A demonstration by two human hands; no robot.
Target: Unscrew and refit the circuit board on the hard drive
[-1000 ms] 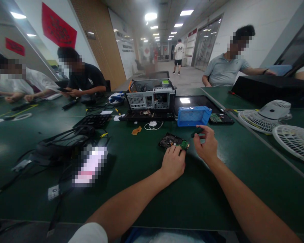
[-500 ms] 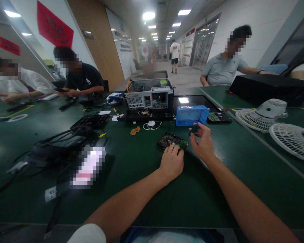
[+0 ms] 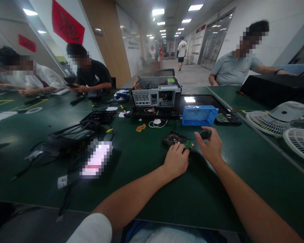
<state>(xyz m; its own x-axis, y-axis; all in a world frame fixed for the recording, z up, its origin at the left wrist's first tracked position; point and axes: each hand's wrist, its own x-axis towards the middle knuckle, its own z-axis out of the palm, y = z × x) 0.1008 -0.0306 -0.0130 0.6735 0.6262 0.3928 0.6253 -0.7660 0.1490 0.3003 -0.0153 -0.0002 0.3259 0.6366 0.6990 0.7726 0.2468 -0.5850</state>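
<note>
A hard drive (image 3: 172,138) lies on the green table, its dark metal face up with a green circuit board (image 3: 188,144) at the right end. Pressed on its near edge are the fingers of my left hand (image 3: 176,160), which hides part of the board. Just right of the drive, my right hand (image 3: 211,145) is raised above the table. Its thumb and fingers close around the dark green handle of a screwdriver (image 3: 205,134). The thin shaft points left toward the board and hardly shows, so I cannot tell whether the tip touches.
Behind the drive stand a blue plastic bin (image 3: 199,116) and an opened computer case (image 3: 155,92). White fan grilles (image 3: 264,123) lie at the right. A lit phone (image 3: 97,158) and a black headset with cables (image 3: 66,140) are at the left. Several people sit around the table.
My right hand has drawn the screwdriver slightly right, away from the drive, with its handle tipped lower. My left hand stays on the drive. The whole view has shifted a little.
</note>
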